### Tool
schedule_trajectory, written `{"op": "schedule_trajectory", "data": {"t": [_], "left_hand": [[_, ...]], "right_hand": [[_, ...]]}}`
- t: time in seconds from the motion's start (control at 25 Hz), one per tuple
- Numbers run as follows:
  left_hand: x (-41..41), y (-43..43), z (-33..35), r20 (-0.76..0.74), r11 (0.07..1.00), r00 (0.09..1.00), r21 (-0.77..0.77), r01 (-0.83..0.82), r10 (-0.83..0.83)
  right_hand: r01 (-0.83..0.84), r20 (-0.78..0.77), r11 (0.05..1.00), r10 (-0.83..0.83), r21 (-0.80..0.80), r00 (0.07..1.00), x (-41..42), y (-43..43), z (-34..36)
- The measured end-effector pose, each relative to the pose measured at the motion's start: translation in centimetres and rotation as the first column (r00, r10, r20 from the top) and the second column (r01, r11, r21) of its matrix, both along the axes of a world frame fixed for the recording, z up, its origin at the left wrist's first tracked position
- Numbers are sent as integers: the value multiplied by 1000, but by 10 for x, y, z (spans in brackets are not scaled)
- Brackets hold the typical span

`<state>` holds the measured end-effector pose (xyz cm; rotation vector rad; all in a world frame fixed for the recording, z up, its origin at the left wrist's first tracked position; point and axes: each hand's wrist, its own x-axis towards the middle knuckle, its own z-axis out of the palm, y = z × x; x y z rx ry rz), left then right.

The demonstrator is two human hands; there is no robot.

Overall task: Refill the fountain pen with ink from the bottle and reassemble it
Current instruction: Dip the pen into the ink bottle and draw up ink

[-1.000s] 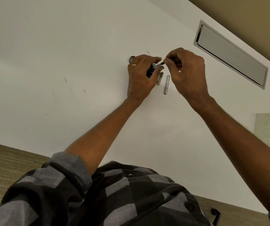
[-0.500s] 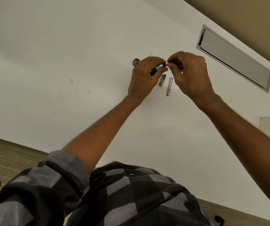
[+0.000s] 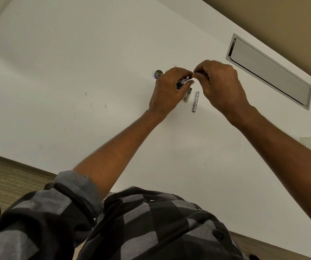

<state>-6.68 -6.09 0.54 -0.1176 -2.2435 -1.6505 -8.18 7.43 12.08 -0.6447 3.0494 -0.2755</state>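
While the left hand (image 3: 167, 91) grips the pen (image 3: 183, 83), the right hand (image 3: 220, 85) pinches its tip.
2 silver tubes (image 3: 195, 101) lie at 6 o'clock; the bottle (image 3: 158, 74) at 9.

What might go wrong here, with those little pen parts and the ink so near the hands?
1. The left hand holds the pen section above the white table while the right hand pinches its tip; a slip might spot the table with ink.
2. Two loose metal pen parts lie under the hands and may get knocked.
3. The open ink bottle sits by the left knuckles; a nudge might tip it.
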Motion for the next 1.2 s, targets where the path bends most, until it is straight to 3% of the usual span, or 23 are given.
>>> {"op": "schedule_trajectory", "data": {"t": [0.64, 1.2], "left_hand": [[-3, -2, 2, -84, 998, 996, -62, 14, -19], [-3, -2, 2, -68, 997, 997, -66, 33, -37]], "right_hand": [[0, 3, 1000, 0, -3, 1000, 1, -2, 6], [13, 1, 1000, -13, 15, 1000, 1, -1, 7]]}}
